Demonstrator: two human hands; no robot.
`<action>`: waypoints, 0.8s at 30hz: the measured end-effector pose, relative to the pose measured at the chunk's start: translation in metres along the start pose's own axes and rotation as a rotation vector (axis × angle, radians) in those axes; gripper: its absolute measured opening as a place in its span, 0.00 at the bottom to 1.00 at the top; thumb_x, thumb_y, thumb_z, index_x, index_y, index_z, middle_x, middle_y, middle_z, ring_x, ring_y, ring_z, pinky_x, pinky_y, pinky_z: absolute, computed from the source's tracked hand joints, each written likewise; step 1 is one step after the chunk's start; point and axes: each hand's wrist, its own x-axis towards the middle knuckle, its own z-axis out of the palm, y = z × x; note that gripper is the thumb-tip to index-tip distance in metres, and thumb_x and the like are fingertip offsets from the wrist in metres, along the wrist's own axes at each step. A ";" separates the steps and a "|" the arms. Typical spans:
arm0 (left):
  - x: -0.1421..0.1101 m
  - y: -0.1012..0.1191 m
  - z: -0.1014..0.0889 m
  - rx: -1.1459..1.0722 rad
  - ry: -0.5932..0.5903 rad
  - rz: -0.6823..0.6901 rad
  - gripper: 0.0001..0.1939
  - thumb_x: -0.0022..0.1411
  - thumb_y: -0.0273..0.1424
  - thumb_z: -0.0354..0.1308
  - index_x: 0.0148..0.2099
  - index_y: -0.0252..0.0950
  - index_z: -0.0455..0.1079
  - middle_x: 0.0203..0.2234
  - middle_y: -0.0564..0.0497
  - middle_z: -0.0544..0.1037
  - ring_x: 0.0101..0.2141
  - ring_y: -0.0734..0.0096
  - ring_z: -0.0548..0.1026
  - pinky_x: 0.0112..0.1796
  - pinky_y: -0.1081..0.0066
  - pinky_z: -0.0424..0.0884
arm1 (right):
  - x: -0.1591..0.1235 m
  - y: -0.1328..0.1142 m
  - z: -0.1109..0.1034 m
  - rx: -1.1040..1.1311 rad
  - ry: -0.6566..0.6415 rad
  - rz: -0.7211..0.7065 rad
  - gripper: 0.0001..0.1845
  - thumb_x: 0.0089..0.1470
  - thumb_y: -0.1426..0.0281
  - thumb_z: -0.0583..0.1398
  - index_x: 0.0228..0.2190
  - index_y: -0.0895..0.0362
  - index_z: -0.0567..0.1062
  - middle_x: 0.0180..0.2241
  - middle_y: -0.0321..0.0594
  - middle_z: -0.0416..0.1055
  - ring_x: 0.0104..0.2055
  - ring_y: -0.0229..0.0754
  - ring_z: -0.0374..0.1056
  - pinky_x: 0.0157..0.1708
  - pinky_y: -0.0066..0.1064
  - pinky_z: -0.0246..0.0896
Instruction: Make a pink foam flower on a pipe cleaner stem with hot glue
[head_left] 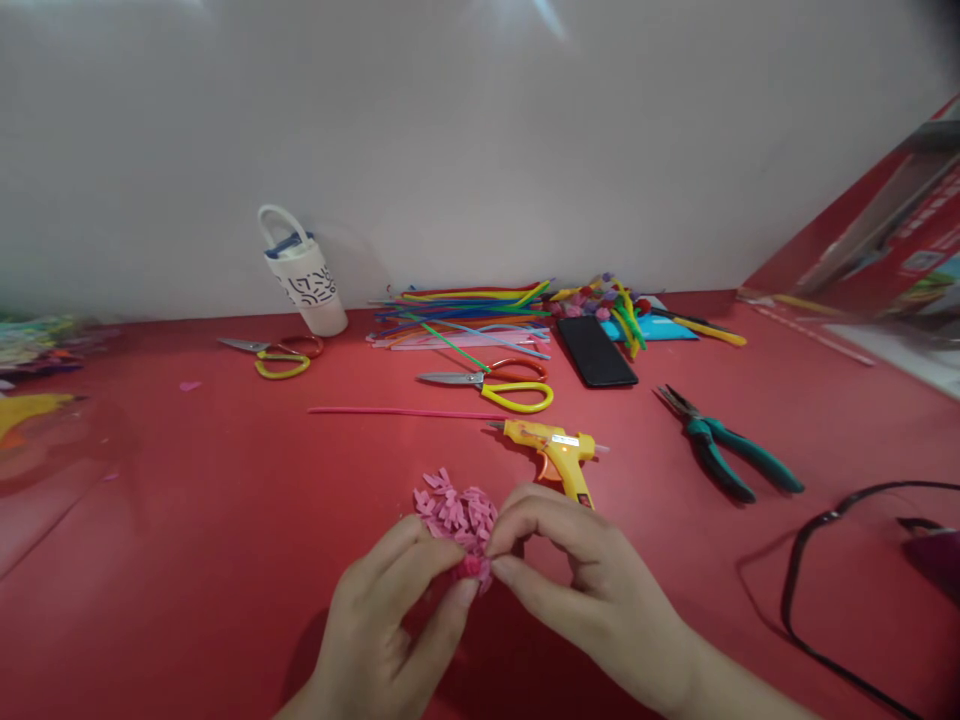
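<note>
Low in the middle of the head view, my left hand (390, 615) and my right hand (581, 575) meet over the red table (187, 520). Both pinch a small dark pink bud-like piece (469, 567) between fingertips. Just behind it lies a pile of small pink cut petals (456, 508), touching the pinched piece. A yellow glue gun (553, 452) rests right behind my right hand, nozzle pointing left. A long pink pipe cleaner (397, 411) lies flat beyond the pile.
Yellow-handled scissors (499, 388), a second pair (274, 357), green-handled pliers (724, 452), a black phone (596, 351), a heap of coloured pipe cleaners (469, 310) and a white cup (306, 275) lie further back. A black cable (795, 570) loops at right; a red box (885, 230) leans there.
</note>
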 end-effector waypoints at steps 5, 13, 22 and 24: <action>-0.002 -0.001 0.002 -0.001 -0.001 -0.004 0.06 0.56 0.21 0.54 0.35 0.36 0.66 0.21 0.56 0.65 0.22 0.77 0.65 0.24 0.79 0.63 | -0.001 0.001 0.002 -0.010 -0.002 0.006 0.08 0.49 0.81 0.56 0.24 0.57 0.70 0.25 0.33 0.65 0.28 0.33 0.62 0.30 0.23 0.59; -0.002 0.001 0.001 0.011 -0.002 -0.024 0.05 0.57 0.22 0.53 0.34 0.36 0.66 0.21 0.56 0.65 0.22 0.77 0.65 0.23 0.78 0.63 | -0.001 0.001 0.002 -0.016 -0.003 0.012 0.08 0.49 0.81 0.56 0.24 0.57 0.69 0.25 0.33 0.66 0.29 0.33 0.62 0.31 0.23 0.58; -0.001 0.000 0.002 0.002 0.004 -0.037 0.05 0.57 0.22 0.52 0.35 0.36 0.66 0.21 0.56 0.65 0.21 0.78 0.65 0.23 0.80 0.63 | -0.004 0.001 0.004 -0.063 0.034 -0.008 0.08 0.49 0.80 0.56 0.23 0.57 0.69 0.24 0.33 0.66 0.28 0.33 0.63 0.30 0.23 0.58; -0.001 0.000 0.002 0.004 0.000 -0.041 0.05 0.57 0.22 0.52 0.34 0.36 0.67 0.21 0.56 0.65 0.21 0.78 0.65 0.22 0.80 0.63 | -0.004 0.000 0.004 -0.079 0.044 -0.027 0.08 0.49 0.80 0.56 0.23 0.57 0.69 0.23 0.33 0.66 0.27 0.33 0.63 0.29 0.23 0.58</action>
